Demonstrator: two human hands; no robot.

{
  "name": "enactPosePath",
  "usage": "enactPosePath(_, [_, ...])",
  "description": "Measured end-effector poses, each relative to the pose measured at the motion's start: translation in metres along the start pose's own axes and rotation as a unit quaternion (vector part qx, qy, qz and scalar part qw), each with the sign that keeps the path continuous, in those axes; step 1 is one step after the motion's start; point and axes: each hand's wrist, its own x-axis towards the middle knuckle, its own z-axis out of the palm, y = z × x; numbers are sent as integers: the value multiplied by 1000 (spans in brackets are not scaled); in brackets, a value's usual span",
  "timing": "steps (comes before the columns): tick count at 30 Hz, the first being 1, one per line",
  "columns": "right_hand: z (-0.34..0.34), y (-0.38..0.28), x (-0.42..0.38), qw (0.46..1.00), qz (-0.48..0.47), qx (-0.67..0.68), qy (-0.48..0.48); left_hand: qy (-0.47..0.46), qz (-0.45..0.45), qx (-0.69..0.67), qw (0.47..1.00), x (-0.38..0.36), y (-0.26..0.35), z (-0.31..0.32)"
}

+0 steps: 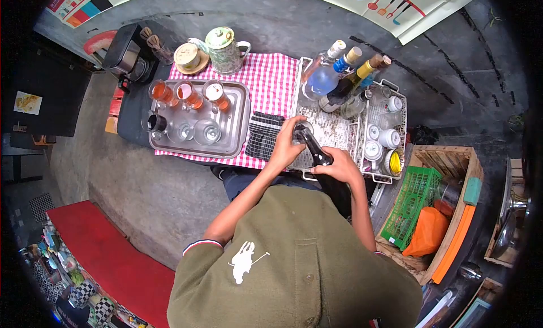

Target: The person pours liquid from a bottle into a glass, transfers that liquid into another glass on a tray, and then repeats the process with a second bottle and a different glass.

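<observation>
1. At the centre of the frame, the left hand (pixel 287 144) is curled around a small clear glass (pixel 300 132), gripping it above the wire rack (pixel 328 130).
2. Just right of centre, the right hand (pixel 340 168) is wrapped around the body of a dark bottle (pixel 317 149), which tilts with its neck touching the glass.
3. In the upper right part of the rack, several bottles (pixel 334 73) lie slanted, with white cups (pixel 382 141) beside them.
4. Left of centre, a metal tray (pixel 237 124) on the red checked cloth (pixel 271 73) carries three glasses of amber drink (pixel 189 95) and empty glasses.
5. Above the tray stands a patterned teapot (pixel 223 48).
6. A dark folded cloth (pixel 264 135) lies between tray and rack.
</observation>
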Motion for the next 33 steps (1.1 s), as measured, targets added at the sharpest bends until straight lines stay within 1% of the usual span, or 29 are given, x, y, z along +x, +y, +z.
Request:
enactPosePath(4, [0, -2, -1, 1000, 1, -3, 1, -4, -4, -2, 1000, 0, 2, -1])
enactPosePath(7, [3, 4, 0, 1000, -18, 7, 15, 0, 11, 3, 1000, 0, -3, 1])
enactPosePath(16, [2, 1, -2, 1000, 3, 2, 3, -3, -2, -9, 1000, 0, -1, 0])
enactPosePath(19, [3, 1, -2, 1000, -12, 4, 16, 3, 10, 13, 1000, -1, -1, 0])
enactPosePath(25, [5, 2, -4, 999, -27, 4, 35, -2, 17, 16, 1000, -1, 0, -2])
enactPosePath(28, [9, 9, -4, 996, -58, 8, 69, -8, 7, 1, 1000, -1, 2, -2])
enactPosePath(33, [2, 8, -9, 994, -62, 26, 84, -5, -9, -18, 1000, 1, 11, -1])
